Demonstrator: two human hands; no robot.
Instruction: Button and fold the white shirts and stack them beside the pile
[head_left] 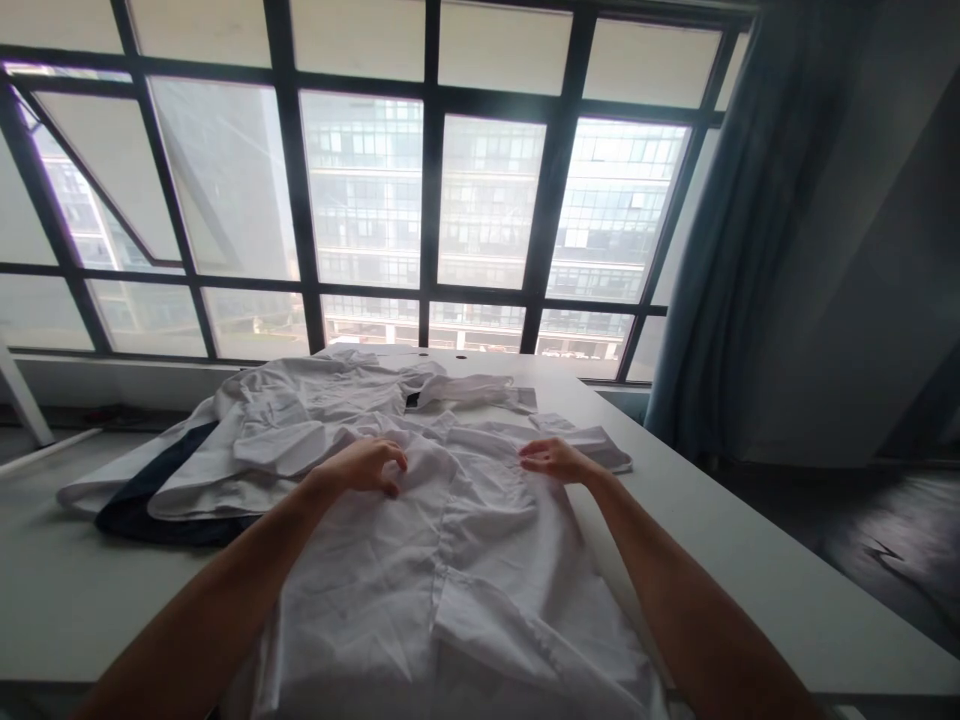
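Viewed from the head-worn camera, both forearms reached forward over a white shirt [457, 590] spread on a white tabletop [97, 590]. The shirt's nearest part ran over the near edge of the tabletop, with a folded flap of cloth [510, 640] lying across it. This near section lay mostly flat but creased. The left hand [360, 468] rested on the cloth with its fingers curled narrowly into a fold; whether it was gripping the fabric could not be determined. The right hand [559, 460] lay open, with its fingers extended and their tips [523, 452] touching the shirt, near a flattened sleeve cuff [592, 448] that pointed toward the right. Beyond the hands, the far portion of the shirt lay in loose, overlapping folds, so the garment was smoothed in front but not behind. To the left, a heap of white cloth [277, 425] lay on top of a dark navy garment [154, 495], both touching the shirt. Open tabletop extended along the left side, whereas the right edge of the tabletop [750, 540] passed just beside the shirt and left little margin there. Farther away, a dark-framed window [431, 200] overlooked a glass-fronted building [487, 200], and a blue curtain [712, 250] hung at the right.
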